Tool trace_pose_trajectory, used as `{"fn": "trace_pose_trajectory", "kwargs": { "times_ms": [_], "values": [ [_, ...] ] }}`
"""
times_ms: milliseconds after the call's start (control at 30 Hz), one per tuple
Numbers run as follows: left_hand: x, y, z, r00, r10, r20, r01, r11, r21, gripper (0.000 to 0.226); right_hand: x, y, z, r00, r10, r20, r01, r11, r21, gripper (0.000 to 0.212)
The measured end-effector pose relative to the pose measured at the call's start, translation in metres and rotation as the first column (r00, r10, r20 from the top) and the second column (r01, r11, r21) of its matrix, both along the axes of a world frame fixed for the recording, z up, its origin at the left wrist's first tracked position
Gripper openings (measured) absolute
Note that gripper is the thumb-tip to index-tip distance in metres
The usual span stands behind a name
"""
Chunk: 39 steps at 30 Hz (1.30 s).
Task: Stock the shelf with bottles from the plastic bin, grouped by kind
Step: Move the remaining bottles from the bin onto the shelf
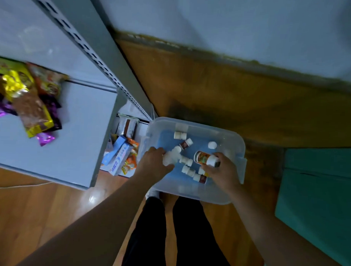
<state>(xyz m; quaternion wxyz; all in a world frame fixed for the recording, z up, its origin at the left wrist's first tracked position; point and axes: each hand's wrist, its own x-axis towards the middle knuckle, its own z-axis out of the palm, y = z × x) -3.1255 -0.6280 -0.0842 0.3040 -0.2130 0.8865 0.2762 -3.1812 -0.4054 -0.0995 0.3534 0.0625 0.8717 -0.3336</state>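
Fingers of the right hand (pixel 222 171) are curled round an orange-labelled bottle (pixel 206 158), held on its side just above the bin (pixel 238 143) floor. Left hand (pixel 154 162) fingers are closed over white bottles (pixel 170 158); count unclear. More bottles are scattered between the hands. Shelf (pixel 51 128) is seen up-left, partly occupied by snack packets (pixel 32 104). Advised: each hand should be kept to one kind, so grouping is settled before lifting.
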Motion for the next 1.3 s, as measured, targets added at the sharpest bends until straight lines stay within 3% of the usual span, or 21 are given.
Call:
{"fn": "trace_pose_trajectory", "kwargs": {
  "times_ms": [133, 267, 400, 533, 633, 700, 833, 967, 1067, 1200, 1300],
  "values": [
    [0.012, 0.007, 0.069, 0.96, 0.278, -0.022, -0.269, 0.943, 0.193, 0.043, 0.003, -0.002, 0.07, 0.999, -0.034, -0.007, 0.033, 0.99, -0.137, 0.048],
    [0.024, 0.009, 0.156, 0.885, 0.441, -0.149, -0.369, 0.86, 0.353, 0.041, 0.0, -0.013, 0.16, 0.994, -0.106, -0.015, 0.093, 0.928, -0.361, 0.047],
    [0.055, 0.003, 0.236, 0.785, 0.561, -0.263, -0.393, 0.779, 0.489, 0.046, 0.012, -0.03, 0.246, 0.956, -0.281, 0.083, 0.276, 0.767, -0.579, 0.035],
    [0.096, -0.016, 0.307, 0.707, 0.618, -0.344, -0.309, 0.708, 0.636, 0.038, 0.045, -0.06, 0.326, 0.919, -0.362, 0.155, 0.332, 0.504, -0.797, 0.025],
    [0.135, -0.038, 0.351, 0.643, 0.684, -0.345, -0.253, 0.615, 0.747, 0.031, 0.076, -0.092, 0.378, 0.931, -0.317, 0.181, 0.289, 0.338, -0.896, 0.04],
    [0.164, -0.056, 0.373, 0.587, 0.738, -0.331, -0.223, 0.541, 0.811, 0.029, 0.1, -0.118, 0.405, 0.95, -0.273, 0.15, 0.231, 0.294, -0.927, 0.052],
    [0.217, -0.101, 0.407, 0.472, 0.842, -0.26, -0.181, 0.381, 0.907, 0.046, 0.144, -0.173, 0.449, 0.968, -0.227, 0.111, 0.171, 0.268, -0.948, 0.035],
    [0.262, -0.147, 0.433, 0.365, 0.907, -0.211, -0.122, 0.271, 0.955, 0.052, 0.184, -0.227, 0.476, 0.988, -0.152, 0.038, 0.078, 0.27, -0.96, 0.045],
    [0.293, -0.173, 0.441, 0.34, 0.912, -0.23, -0.125, 0.286, 0.95, 0.024, 0.205, -0.263, 0.479, 0.995, -0.079, 0.054, 0.072, 0.241, -0.968, 0.043],
    [0.314, -0.212, 0.439, 0.282, 0.92, -0.272, -0.213, 0.336, 0.917, 0.025, 0.212, -0.309, 0.476, 0.995, -0.061, 0.078, 0.092, 0.292, -0.952, 0.035],
    [0.313, -0.243, 0.441, 0.288, 0.895, -0.341, -0.228, 0.41, 0.883, 0.021, 0.206, -0.345, 0.471, 0.996, -0.074, -0.04, -0.007, 0.402, -0.915, 0.029]
  ]
}}
